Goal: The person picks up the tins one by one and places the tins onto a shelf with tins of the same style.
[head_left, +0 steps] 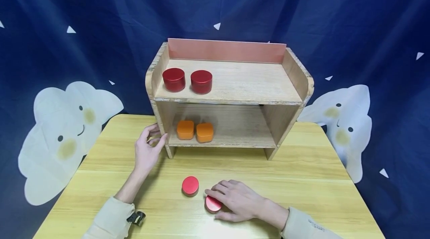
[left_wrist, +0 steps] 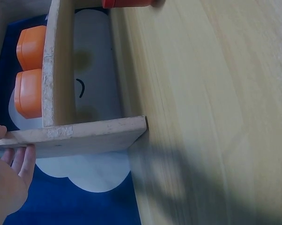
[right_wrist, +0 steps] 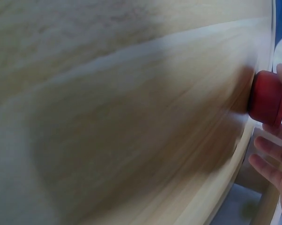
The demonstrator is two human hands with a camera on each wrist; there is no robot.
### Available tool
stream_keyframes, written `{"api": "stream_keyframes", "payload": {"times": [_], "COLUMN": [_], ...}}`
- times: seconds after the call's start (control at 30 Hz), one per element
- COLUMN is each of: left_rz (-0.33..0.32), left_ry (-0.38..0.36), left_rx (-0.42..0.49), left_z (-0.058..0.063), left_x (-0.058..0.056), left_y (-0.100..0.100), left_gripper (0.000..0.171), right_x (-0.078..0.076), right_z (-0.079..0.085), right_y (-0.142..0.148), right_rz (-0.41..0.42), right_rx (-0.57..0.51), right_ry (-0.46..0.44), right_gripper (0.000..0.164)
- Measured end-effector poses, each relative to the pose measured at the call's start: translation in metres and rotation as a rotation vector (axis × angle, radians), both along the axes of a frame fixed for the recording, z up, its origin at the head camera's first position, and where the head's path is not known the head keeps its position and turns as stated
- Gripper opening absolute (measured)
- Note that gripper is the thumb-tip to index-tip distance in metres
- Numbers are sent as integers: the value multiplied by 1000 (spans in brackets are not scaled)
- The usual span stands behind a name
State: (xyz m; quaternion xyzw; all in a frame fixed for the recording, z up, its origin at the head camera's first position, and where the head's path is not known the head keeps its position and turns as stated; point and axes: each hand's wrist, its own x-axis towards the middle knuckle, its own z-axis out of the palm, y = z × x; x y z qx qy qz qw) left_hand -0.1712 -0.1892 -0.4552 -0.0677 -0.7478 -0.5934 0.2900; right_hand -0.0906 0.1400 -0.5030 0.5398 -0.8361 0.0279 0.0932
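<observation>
My left hand (head_left: 147, 150) grips the left side panel of a small two-tier wooden shelf (head_left: 248, 82), thumb at its front edge and fingers along the outer face. On the table, my right hand (head_left: 241, 201) holds a round red tin (head_left: 213, 204) between thumb and fingers, partly covering its lid. The right wrist view shows the thumb and a fingertip on opposite sides of this red tin (right_wrist: 267, 98). A second round red tin (head_left: 190, 186) stands on the table just left of it, apart from both hands.
Two dark red round tins (head_left: 201, 82) stand at the left of the upper tier. Below them, two orange square tins (head_left: 185, 130) sit side by side on the lower tier. The wooden table (head_left: 302, 179) ends at a blue curtain (head_left: 134, 7) behind the shelf.
</observation>
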Motion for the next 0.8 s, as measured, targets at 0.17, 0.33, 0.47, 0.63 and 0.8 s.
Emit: {"api": "stream_keyframes", "payload": {"times": [0.17, 0.33, 0.47, 0.63, 0.8], "left_rz": [0, 7, 10, 12, 9], "left_ry": [-5, -14, -16, -15, -12], "left_rx": [-8, -11, -14, -15, -7], "left_z": [0, 0, 0, -1, 0], "left_x": [0, 1, 0, 0, 0], "left_y": [0, -1, -1, -1, 0], "left_gripper": [37, 37, 36, 36, 36], "right_x": [1, 1, 1, 0, -2], "right_z": [0, 0, -1, -2, 0], "right_y": [-2, -2, -2, -2, -1], "right_rz": [2, 2, 0, 0, 8], "right_rx": [6, 0, -13, -17, -20], "right_ry": [16, 32, 33, 28, 53], "right_gripper": [62, 56, 55, 55, 56]}}
